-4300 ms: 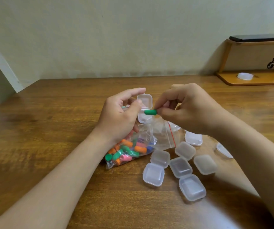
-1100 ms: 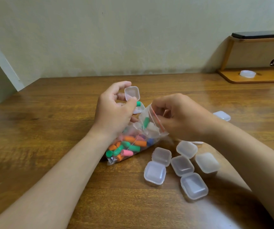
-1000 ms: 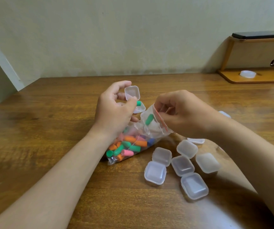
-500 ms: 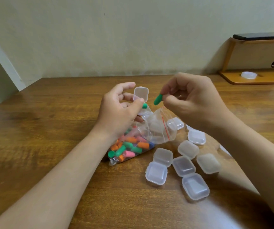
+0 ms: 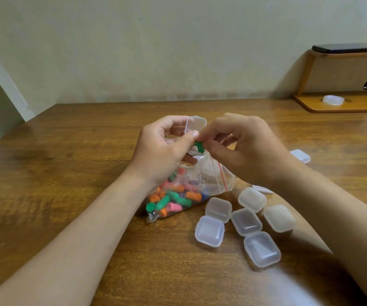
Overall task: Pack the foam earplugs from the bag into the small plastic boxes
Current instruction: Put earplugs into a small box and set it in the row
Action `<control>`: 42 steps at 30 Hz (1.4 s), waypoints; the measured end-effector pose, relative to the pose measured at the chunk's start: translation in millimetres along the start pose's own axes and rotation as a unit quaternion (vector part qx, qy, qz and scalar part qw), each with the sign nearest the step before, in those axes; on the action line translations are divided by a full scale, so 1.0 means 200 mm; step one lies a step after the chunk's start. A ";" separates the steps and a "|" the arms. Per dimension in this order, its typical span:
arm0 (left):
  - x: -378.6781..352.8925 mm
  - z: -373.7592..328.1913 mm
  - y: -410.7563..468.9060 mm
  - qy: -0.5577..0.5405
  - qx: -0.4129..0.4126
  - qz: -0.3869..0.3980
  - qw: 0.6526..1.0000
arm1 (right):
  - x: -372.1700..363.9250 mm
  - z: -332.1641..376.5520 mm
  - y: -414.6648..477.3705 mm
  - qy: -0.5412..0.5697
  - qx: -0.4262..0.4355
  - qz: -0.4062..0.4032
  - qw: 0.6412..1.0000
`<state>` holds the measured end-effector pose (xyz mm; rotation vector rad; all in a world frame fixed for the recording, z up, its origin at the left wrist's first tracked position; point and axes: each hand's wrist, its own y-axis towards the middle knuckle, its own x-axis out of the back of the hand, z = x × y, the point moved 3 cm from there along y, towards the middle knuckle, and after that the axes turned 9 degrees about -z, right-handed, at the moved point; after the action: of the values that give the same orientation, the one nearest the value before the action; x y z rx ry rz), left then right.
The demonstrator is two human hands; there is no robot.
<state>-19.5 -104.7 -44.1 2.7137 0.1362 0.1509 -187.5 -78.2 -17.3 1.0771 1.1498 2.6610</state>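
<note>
My left hand [image 5: 162, 151] holds a small clear plastic box [image 5: 194, 127] with its lid raised, above the table. My right hand [image 5: 244, 149] pinches a green foam earplug [image 5: 199, 147] at the mouth of that box, touching my left thumb. Below both hands lies a clear zip bag [image 5: 209, 177] with a red seal line, holding several orange, green and pink earplugs [image 5: 171, 199]. The box's lower half is mostly hidden by my fingers.
Several empty clear boxes lie open on the wooden table [image 5: 67, 173] right of the bag, such as one [image 5: 210, 230] and another [image 5: 262, 248]. One closed box [image 5: 300, 155] sits behind my right wrist. A wooden stand [image 5: 341, 102] occupies the far right corner.
My right hand drew a green earplug out of the bag, lifted it, and has now brought it down and left to the open box in my left hand.
</note>
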 end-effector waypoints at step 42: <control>-0.01 -0.05 -0.02 -0.095 0.071 0.019 0.993 | 0.01 -0.01 0.00 -0.019 -0.048 0.018 0.999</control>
<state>-22.4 -96.9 -36.3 2.8546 0.0421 -0.1096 -189.7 -79.3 -16.4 1.1362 0.9960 2.6792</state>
